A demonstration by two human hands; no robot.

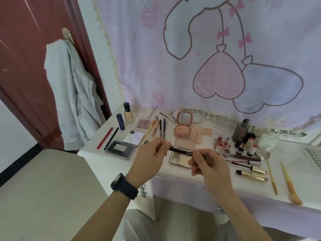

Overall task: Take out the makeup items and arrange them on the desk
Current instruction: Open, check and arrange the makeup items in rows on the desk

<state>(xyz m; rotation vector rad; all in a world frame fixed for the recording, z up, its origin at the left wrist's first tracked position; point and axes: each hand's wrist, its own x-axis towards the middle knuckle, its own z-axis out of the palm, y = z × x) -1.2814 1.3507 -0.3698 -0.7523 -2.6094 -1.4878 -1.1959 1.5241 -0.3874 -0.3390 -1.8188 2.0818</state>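
Step in hand: a slim black liner pen [180, 151] with white lettering on its barrel is held level above the surface [104, 161] — taken out, not yet laid down.
Left hand [152, 153]: fingers curled, pinching the pen's left end; a dark watch [124, 186] is on the wrist.
Right hand [206, 164]: fingertips pinch the lettered right end.
Pen's place: in the air over an open pale eyeshadow palette [181, 160], touching only the two hands.
Already arranged: foundation bottle [128, 113], red pencil [105, 138], pink mirror compact [184, 119], gold mascara tubes [251, 173] and brushes [290, 186].
Cap: I cannot tell whether it is being pulled off.
Next move, by my judgement: release one hand and lay the pen in a free gap — perhaps parallel to the two dark pencils [162, 127] — without nudging the palette.
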